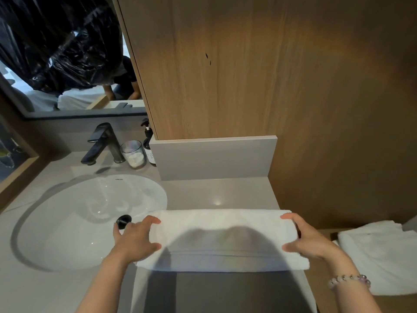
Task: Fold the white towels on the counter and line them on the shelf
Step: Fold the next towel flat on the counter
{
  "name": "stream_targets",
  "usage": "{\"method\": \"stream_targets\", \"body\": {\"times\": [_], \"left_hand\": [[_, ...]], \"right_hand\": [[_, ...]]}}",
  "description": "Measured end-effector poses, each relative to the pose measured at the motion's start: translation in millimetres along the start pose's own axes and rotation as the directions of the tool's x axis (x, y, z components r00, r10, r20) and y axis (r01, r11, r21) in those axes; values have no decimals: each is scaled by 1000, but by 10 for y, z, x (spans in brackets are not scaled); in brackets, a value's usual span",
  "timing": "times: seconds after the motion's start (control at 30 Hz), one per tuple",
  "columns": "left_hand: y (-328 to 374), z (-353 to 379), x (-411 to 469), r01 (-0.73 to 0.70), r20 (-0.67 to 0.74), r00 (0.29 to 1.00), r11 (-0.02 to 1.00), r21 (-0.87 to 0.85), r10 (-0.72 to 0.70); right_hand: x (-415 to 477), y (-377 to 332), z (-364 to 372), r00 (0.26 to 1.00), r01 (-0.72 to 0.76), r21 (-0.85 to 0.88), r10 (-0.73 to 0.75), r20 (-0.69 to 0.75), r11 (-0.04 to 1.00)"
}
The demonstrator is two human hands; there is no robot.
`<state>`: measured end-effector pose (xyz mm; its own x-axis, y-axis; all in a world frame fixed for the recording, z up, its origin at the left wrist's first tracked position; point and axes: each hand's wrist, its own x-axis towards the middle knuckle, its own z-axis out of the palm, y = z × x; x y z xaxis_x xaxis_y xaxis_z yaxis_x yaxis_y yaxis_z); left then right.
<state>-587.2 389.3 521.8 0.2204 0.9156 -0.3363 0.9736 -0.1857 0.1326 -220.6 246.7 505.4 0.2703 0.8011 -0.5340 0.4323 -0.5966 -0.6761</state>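
Observation:
A white towel (221, 240), folded into a long band, lies across the grey counter (216, 193) right of the sink. My left hand (135, 239) grips the towel's left end, thumb under the near side and fingers over the top. At the right end my right hand (309, 238) holds it the same way; a bead bracelet is on that wrist. A second folded white towel (381, 254) rests on the wooden shelf (325, 233) at the lower right.
A white oval sink (74, 222) with a black drain fills the left side. Behind it stand a dark faucet (101, 143), a glass jar (133, 154) and a pump bottle (147, 141). A wood panel (248, 64) rises behind the counter, and a mirror (67, 64) hangs at the left.

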Motion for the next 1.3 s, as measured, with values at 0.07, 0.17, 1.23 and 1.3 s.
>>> {"method": "stream_targets", "body": {"times": [0.07, 0.17, 1.23, 1.3], "left_hand": [[106, -34, -38, 45, -101, 994, 988, 150, -30], [419, -3, -33, -95, -223, 967, 987, 133, 123], [400, 588, 122, -169, -113, 978, 984, 58, 175], [423, 572, 118, -160, -82, 983, 985, 62, 164]], "right_hand": [[-20, -98, -34, 993, -67, -177, 48, -112, 982], [-22, -392, 78, 931, -2, -427, -155, -332, 904], [317, -223, 832, 873, 75, -627, -355, -335, 775], [305, -258, 820, 895, 52, -603, -305, -326, 796]]}}
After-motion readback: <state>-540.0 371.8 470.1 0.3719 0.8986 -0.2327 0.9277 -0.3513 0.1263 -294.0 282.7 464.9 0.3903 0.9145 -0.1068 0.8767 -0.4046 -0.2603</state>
